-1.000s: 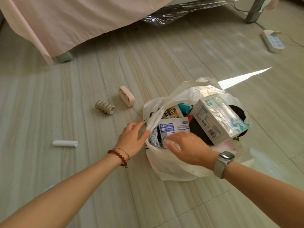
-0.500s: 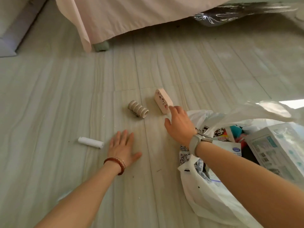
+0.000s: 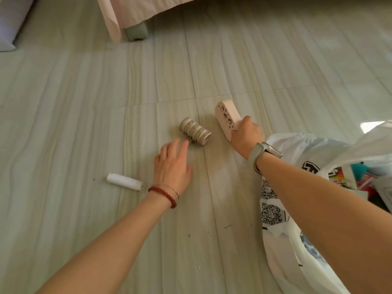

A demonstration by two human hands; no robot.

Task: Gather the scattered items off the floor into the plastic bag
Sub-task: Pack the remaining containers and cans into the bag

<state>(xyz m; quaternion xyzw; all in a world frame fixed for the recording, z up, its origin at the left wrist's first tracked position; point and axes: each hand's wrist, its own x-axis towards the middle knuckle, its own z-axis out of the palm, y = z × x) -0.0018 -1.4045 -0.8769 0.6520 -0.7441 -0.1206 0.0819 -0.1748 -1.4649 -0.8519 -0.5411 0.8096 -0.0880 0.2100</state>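
Pale streaky tile floor (image 3: pixel 84 102), with a bed's pink sheet (image 3: pixel 135 9) hanging down at the top edge. Only one view here, the head cam. Half a second back both hands were short of anything; now the right hand (image 3: pixel 246 134) has its grip closed around the near end of the pink block (image 3: pixel 226 115), so that one's probably bag-bound next. The left hand (image 3: pixel 172 164) is spread wide, fingertips just beside the ribbed roll (image 3: pixel 195 131), not on it yet. The white tube (image 3: pixel 124 181) lies on the floor near the left wrist. The plastic bag (image 3: pixel 297 149) sits open on the right, already stuffed.
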